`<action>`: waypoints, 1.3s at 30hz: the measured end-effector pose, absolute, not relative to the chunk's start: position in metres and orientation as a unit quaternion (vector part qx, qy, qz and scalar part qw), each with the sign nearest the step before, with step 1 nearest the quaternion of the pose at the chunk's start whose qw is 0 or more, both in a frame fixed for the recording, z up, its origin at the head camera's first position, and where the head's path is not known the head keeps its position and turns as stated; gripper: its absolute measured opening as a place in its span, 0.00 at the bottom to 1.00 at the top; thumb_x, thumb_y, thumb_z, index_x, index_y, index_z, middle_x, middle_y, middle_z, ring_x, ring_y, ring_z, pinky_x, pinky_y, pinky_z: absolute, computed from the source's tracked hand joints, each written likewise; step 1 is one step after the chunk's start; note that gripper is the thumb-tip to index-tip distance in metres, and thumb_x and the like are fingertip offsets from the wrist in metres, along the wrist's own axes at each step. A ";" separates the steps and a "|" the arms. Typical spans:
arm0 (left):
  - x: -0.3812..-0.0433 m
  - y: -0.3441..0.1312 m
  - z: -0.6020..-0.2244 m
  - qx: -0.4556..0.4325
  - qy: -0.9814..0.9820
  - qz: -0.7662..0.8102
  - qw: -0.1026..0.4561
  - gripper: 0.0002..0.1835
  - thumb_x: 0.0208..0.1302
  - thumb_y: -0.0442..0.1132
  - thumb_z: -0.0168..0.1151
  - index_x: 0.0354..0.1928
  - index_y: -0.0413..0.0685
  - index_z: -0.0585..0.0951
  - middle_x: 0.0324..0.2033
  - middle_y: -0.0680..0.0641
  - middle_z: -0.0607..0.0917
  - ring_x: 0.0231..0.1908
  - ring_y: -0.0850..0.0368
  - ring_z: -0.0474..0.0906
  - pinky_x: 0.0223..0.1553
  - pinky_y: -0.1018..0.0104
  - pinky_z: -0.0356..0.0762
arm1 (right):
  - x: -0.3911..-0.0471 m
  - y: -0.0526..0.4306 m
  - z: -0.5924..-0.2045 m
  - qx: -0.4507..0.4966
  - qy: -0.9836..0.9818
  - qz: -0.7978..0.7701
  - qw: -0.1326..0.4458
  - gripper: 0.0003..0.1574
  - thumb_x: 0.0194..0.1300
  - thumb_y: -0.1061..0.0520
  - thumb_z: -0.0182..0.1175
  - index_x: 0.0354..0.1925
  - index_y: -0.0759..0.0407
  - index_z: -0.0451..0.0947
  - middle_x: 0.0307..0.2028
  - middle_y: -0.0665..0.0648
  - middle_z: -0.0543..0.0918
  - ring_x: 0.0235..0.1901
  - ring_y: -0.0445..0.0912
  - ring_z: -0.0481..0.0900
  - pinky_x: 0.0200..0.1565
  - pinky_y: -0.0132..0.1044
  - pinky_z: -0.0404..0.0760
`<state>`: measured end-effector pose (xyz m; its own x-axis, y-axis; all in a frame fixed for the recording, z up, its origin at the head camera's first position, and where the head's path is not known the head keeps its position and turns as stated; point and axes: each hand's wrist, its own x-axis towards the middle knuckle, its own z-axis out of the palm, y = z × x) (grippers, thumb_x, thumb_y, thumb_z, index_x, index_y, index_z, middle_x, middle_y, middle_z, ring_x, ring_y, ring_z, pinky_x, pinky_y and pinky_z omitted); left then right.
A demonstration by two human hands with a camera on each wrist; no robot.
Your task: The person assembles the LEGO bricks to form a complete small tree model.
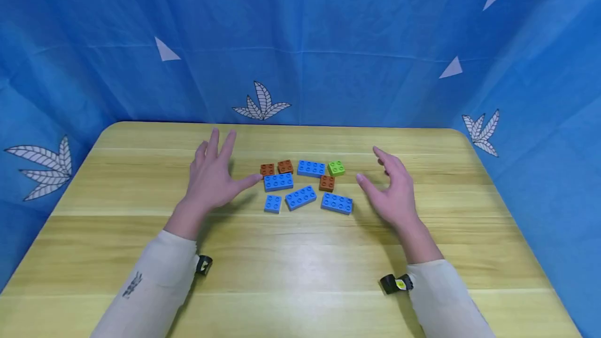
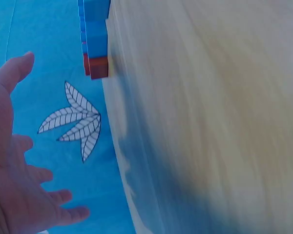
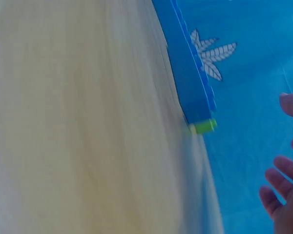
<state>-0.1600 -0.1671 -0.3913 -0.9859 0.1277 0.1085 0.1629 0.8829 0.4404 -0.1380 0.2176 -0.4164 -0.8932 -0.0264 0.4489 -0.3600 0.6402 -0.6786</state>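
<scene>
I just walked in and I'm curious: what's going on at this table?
A person holds their left hand and right hand open on either side of nine toy bricks spread on a wooden table. Five bricks are blue, three brown and one green. The left thumb is near a brown brick and a long blue brick; the right thumb is near the green brick. Neither hand holds anything at this moment.

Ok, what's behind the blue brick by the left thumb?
A left brown brick and a right brown brick. The blue brick partly covers their fronts; contact there is hidden.
</scene>
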 end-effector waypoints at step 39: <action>-0.132 -0.107 -0.412 -0.244 -0.810 -0.508 -0.164 0.22 0.65 0.41 0.70 0.59 0.44 0.80 0.53 0.50 0.83 0.54 0.54 0.78 0.58 0.52 0.72 | -0.128 0.184 -0.441 0.181 -0.765 0.613 -0.077 0.15 0.67 0.68 0.63 0.51 0.71 0.82 0.48 0.66 0.84 0.43 0.57 0.85 0.40 0.40 0.84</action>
